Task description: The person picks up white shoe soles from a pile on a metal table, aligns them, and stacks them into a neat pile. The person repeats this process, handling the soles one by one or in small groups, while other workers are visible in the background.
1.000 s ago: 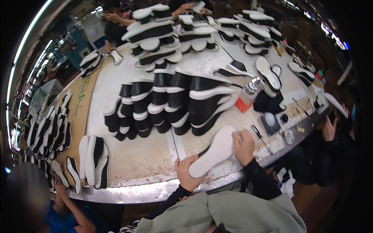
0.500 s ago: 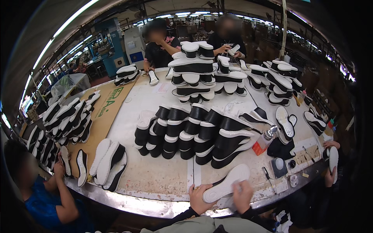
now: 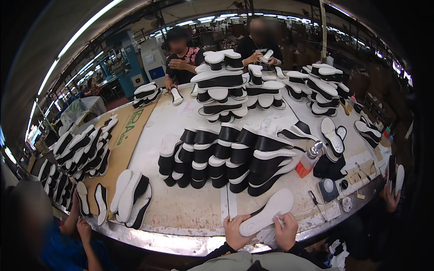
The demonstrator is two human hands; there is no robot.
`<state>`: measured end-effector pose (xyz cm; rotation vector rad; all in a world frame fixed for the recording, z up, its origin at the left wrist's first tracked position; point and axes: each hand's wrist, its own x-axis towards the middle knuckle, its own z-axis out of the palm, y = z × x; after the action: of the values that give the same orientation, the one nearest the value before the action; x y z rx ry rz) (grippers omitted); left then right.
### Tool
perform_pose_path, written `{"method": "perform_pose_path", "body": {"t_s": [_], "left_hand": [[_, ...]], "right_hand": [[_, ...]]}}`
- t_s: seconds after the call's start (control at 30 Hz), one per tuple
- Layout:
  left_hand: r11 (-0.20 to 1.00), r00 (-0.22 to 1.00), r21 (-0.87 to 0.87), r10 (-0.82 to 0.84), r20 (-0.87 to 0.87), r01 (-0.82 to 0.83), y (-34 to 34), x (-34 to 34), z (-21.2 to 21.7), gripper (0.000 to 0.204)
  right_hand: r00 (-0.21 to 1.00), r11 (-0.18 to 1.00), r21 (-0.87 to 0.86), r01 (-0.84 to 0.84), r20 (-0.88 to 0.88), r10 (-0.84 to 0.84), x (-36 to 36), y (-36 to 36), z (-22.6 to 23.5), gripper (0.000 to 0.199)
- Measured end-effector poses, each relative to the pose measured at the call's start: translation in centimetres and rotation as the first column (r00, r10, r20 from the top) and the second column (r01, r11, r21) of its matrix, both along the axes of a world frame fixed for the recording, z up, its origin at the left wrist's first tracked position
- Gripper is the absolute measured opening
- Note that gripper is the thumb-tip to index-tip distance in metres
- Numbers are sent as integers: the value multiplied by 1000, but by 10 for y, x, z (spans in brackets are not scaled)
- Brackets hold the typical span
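From where I watch, a sole [image 3: 271, 208] sits over the table's [image 3: 181, 219] near edge, the left hand [image 3: 235, 231] at its near-left end, the right hand [image 3: 285, 229] by its right edge. Beyond it I have rows of wedge soles [image 3: 218, 165] mid-table, with a tall stack [image 3: 220, 82] behind and another stack [image 3: 323, 92] far right. Right of the rows stands a pump bottle [image 3: 307, 163]; nearer lies a slim tool [image 3: 316, 204]. On my left, soles [image 3: 82, 147] lie piled over a cardboard sheet [image 3: 130, 131].

L hand [image 3: 235, 233] holding wht sole [image 3: 268, 212], R hand [image 3: 286, 230] at edge
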<state>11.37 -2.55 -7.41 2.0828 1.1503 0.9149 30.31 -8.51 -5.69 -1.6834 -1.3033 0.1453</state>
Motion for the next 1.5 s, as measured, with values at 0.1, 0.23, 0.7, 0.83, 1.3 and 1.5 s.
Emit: {"method": "perform_pose_path", "body": {"t_s": [0.1, 0.23, 0.7, 0.83, 1.3, 1.5], "left_hand": [[1000, 1000, 1, 6, 5, -6, 0, 0, 0, 64], [1000, 1000, -2, 14, -7, -14, 0, 0, 2, 60], [998, 998, 39, 55, 2, -55, 0, 7, 4, 61], [998, 999, 36, 49, -18, -48, 0, 5, 5, 61], [999, 999, 18, 29, 14, -29, 1, 3, 6, 63], [993, 945, -119, 54, 322, -16, 9, -43, 70, 53]], "right_hand": [[978, 982, -17, 189, 99, -186, 29, 21, -8, 20], [959, 972, -45, 230, 182, -219, 71, 55, -13, 19], [994, 1000, -11, -28, 102, 29, 11, 55, 7, 17], [985, 995, -71, 69, 166, -57, 28, 82, 0, 19], [978, 985, -33, 170, 129, -165, 39, 72, -2, 20], [992, 989, -80, 125, 45, -121, 71, 90, -17, 23]]}}
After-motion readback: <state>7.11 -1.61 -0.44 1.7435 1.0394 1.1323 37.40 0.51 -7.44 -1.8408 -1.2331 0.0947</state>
